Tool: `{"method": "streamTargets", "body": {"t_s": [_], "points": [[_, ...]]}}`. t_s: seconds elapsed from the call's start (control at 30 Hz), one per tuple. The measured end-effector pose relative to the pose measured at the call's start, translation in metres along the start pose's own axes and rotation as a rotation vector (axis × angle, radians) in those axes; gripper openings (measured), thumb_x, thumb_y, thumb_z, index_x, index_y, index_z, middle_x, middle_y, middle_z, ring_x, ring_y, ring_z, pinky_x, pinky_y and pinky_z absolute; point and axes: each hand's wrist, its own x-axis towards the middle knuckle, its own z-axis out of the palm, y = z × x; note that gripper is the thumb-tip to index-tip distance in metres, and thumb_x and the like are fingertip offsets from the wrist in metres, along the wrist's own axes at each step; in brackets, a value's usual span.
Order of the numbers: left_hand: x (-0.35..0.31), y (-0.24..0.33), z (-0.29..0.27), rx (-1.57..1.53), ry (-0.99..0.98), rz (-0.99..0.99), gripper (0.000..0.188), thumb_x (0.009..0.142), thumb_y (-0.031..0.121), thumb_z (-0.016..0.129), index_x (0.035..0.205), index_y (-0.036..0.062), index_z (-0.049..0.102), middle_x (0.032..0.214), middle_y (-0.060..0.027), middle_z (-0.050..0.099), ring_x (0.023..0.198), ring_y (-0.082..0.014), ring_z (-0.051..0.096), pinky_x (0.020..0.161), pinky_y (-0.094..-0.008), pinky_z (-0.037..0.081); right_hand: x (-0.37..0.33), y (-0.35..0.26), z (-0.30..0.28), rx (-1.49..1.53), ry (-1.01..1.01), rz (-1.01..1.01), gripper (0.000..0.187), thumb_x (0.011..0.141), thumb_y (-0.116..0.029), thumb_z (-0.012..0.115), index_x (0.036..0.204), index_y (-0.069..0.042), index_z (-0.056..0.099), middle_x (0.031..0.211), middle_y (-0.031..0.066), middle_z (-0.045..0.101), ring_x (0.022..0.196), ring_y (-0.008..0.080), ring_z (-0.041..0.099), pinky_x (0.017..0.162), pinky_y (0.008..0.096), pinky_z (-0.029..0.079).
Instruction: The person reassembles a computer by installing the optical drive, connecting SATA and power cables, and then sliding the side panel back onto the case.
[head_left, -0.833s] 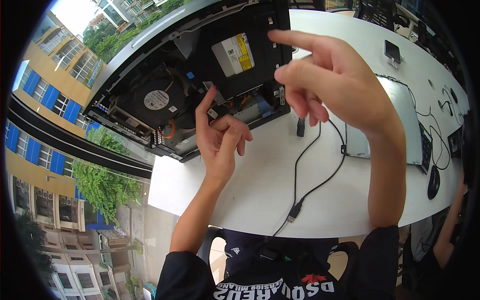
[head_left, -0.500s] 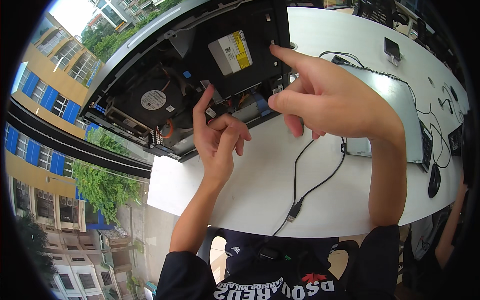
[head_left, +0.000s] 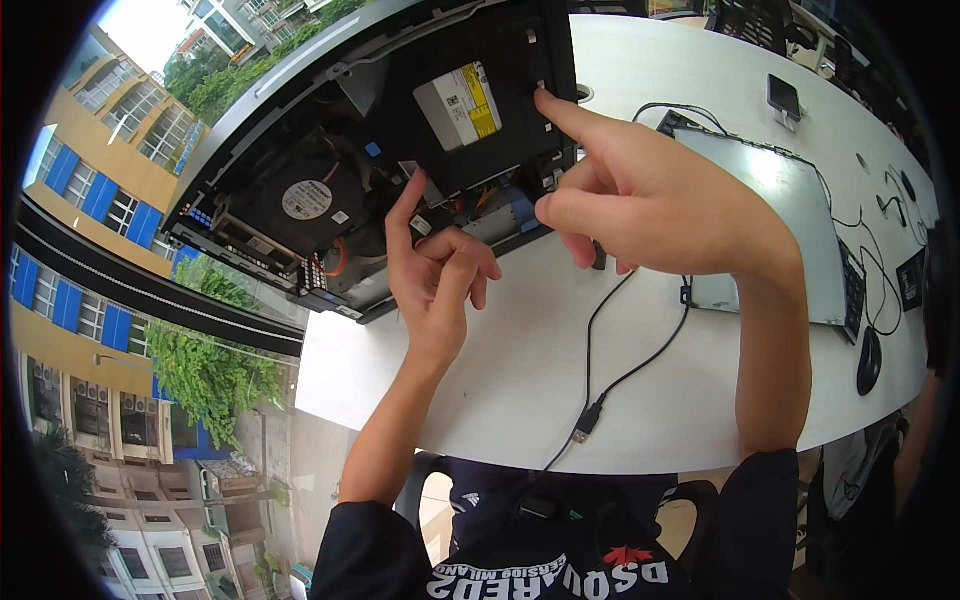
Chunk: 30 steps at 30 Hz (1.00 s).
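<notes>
An open black desktop computer case (head_left: 250,112) stands at the table's far left, its inside toward me. Inside it are a black drive unit (head_left: 513,120) with a white-and-yellow label and a round black fan (head_left: 308,200). My left hand (head_left: 432,275) stretches its index finger up to a small metal tab (head_left: 411,172) by the drive's lower corner, the other fingers loosely curled. At the drive's right edge, my right hand (head_left: 670,200) touches with its index fingertip; thumb held apart, lower fingers bent. Neither hand appears to hold anything.
A silver metal panel (head_left: 765,215) lies on the white table (head_left: 500,380) at right. A black USB cable (head_left: 590,422) runs toward the near edge. Beyond are a mouse (head_left: 869,362) and a phone (head_left: 784,97). A window frame (head_left: 150,290) borders the left; another person's arm (head_left: 915,420) shows far right.
My right hand has shifted slightly left, and the right side of the case and drive has moved a little left with it. My left hand has barely moved.
</notes>
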Motion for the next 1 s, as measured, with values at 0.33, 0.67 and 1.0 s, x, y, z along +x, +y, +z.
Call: {"method": "streamTargets", "body": {"t_s": [0.33, 0.67, 1.0], "points": [[0.000, 0.006, -0.001, -0.053, -0.018, -0.031, 0.077, 0.093, 0.004, 0.052, 0.160, 0.0040, 0.015, 0.075, -0.0099, 0.065, 0.056, -0.0102, 0.057, 0.047, -0.0207, 0.040, -0.002, -0.007, 0.020, 0.026, 0.004, -0.124, 0.080, 0.090, 0.000, 0.055, 0.164, -0.003, 0.024, 0.066, 0.0038, 0.059, 0.061, 0.0103, 0.057, 0.061, 0.0250, 0.048], [0.001, 0.004, -0.003, -0.095, -0.063, -0.004, 0.078, 0.094, 0.004, 0.053, 0.161, 0.0036, 0.013, 0.077, -0.0102, 0.065, 0.062, -0.0118, 0.061, 0.049, -0.0217, 0.043, 0.006, -0.009, 0.033, -0.046, -0.018, -0.196, 0.089, 0.082, 0.003, 0.054, 0.166, -0.013, 0.026, 0.063, 0.0003, 0.056, 0.056, 0.0057, 0.049, 0.057, 0.0219, 0.041], [-0.003, 0.009, -0.006, -0.127, -0.079, -0.039, 0.079, 0.094, 0.000, 0.056, 0.161, 0.0030, 0.014, 0.077, -0.0065, 0.066, 0.073, -0.0140, 0.067, 0.069, -0.0248, 0.052, 0.011, -0.003, 0.038, -0.061, -0.058, -0.164, 0.089, 0.085, -0.001, 0.061, 0.166, -0.009, 0.022, 0.066, 0.0038, 0.062, 0.057, 0.0087, 0.054, 0.058, 0.0229, 0.044]]}}
